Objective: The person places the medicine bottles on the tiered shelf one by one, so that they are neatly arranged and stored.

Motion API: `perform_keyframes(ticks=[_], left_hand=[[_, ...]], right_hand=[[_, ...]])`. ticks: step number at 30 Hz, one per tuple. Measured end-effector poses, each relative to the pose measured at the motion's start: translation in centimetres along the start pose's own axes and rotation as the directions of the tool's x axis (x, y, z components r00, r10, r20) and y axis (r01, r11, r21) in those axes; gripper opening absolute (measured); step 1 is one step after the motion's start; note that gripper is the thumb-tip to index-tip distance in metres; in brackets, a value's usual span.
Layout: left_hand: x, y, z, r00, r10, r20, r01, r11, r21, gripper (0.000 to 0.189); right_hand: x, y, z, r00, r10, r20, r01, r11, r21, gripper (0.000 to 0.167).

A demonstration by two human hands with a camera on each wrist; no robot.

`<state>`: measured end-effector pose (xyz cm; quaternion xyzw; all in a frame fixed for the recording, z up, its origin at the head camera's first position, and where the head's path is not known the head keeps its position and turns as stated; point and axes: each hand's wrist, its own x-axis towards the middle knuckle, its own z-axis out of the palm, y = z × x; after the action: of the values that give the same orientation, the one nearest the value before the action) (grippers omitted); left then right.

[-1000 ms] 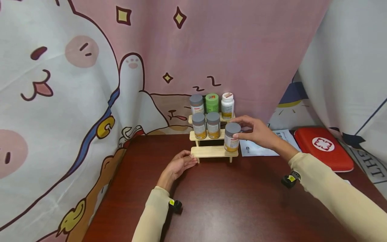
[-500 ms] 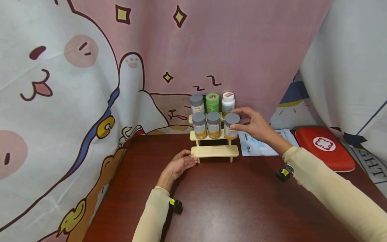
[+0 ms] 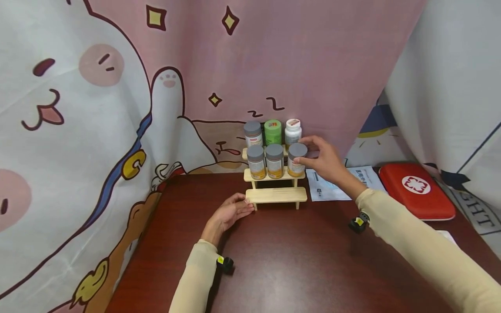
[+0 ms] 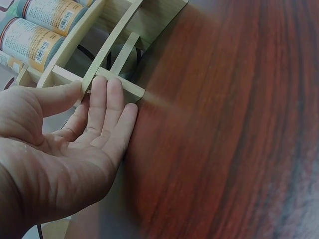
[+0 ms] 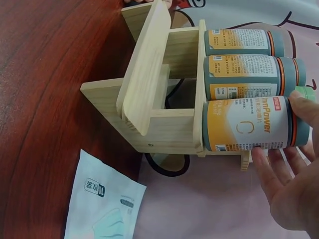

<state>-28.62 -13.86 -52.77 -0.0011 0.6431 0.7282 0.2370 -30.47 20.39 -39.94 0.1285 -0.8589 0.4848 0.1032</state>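
A small three-tier wooden display stand stands on the table. My right hand holds a supplement bottle with a grey cap, thumb on one side and fingers on the other. That bottle stands upright at the right end of the middle tier, its orange-and-white label showing in the right wrist view. Beside it on the same tier are two matching bottles. My left hand grips the left end of the bottom tier, with the thumb and fingertips at the wood. Nothing stands on the bottom tier.
On the top tier stand a grey-capped bottle, a green bottle and a white bottle. Right of the stand lie a flat mask packet and a red first-aid case. A printed curtain hangs behind.
My right hand has lifted the bottle from the bottom tier's right end and brought it up and back onto the middle tier. My left hand has stayed at the stand.
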Motion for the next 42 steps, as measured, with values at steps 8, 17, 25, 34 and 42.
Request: perform_keyframes(ticks=[8, 17, 25, 34, 42], left_hand=[[-0.1, 0.0, -0.1, 1.0, -0.006, 0.002, 0.006, 1.0, -0.001, 0.013], [0.1, -0.2, 0.0, 1.0, 0.003, -0.017, -0.003, 1.0, -0.009, 0.012], [0.2, -0.3, 0.0, 1.0, 0.003, -0.019, -0.004, 1.0, -0.008, 0.014], [0.2, 0.1, 0.0, 1.0, 0.003, -0.008, -0.003, 1.0, 0.0, 0.013], [0.1, 0.0, 0.2, 1.0, 0.011, -0.028, -0.011, 1.0, -0.002, 0.014]], right_hand=[[0.0, 0.0, 0.6, 0.998, 0.057, -0.032, -0.056, 0.998, 0.028, 0.064], [0.1, 0.3, 1.6, 0.992, 0.067, -0.109, -0.06, 0.996, 0.066, 0.062], [-0.2, 0.1, 1.8, 0.992, 0.064, -0.113, -0.055, 0.995, 0.082, 0.062], [-0.2, 0.2, 2.0, 0.989, 0.036, -0.141, -0.025, 0.997, 0.08, 0.058], [-0.6, 0.2, 2.9, 0.989, 0.022, -0.146, 0.001, 0.987, 0.159, 0.068]])
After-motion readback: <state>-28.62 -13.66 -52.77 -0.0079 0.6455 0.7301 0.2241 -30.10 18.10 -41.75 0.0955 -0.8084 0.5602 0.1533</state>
